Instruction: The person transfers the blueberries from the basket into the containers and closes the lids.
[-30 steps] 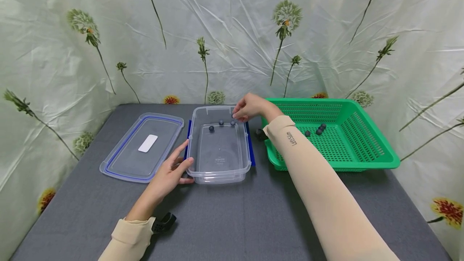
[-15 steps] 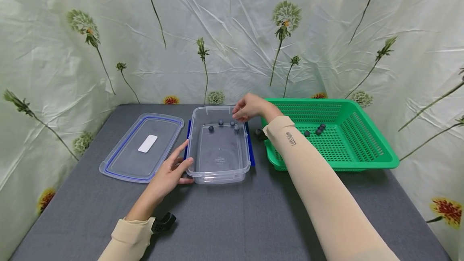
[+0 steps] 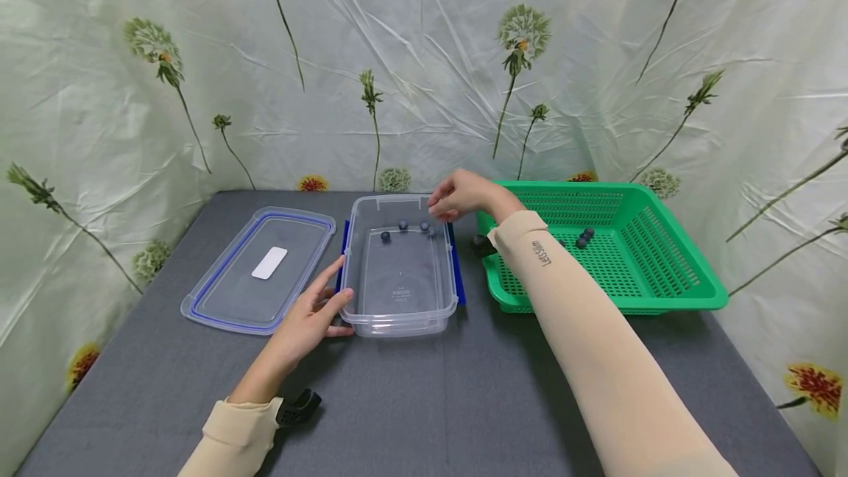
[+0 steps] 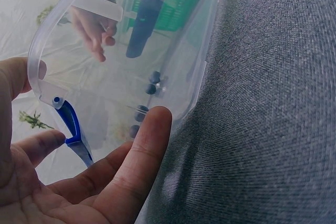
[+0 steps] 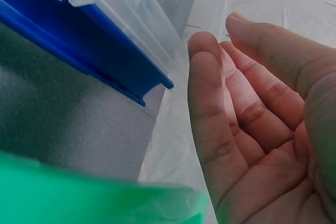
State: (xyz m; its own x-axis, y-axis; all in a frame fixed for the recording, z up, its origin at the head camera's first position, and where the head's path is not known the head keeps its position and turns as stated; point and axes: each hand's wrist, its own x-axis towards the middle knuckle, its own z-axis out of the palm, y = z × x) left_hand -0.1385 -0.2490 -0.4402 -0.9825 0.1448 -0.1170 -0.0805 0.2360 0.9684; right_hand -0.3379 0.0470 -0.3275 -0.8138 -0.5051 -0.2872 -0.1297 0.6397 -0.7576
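A clear plastic food container with blue side latches stands in the middle of the table. My left hand holds its near left side, thumb over the rim and fingers along the outer wall. In the left wrist view a finger touches the blue latch. Several blueberries lie on the container's floor toward the far end. Over the far right corner hovers my right hand, its fingers loosely bent; the right wrist view shows nothing between thumb and fingertips.
To the right sits a green perforated basket holding a few more blueberries, partly behind the right forearm. The container's lid, with a blue seal and white label, lies on the left. A flowered cloth hangs behind the grey-covered table.
A blueberry left my right hand and now lies by the container's right wall with the others. The right hand has since shifted slightly right, toward the basket. My left hand stayed put.
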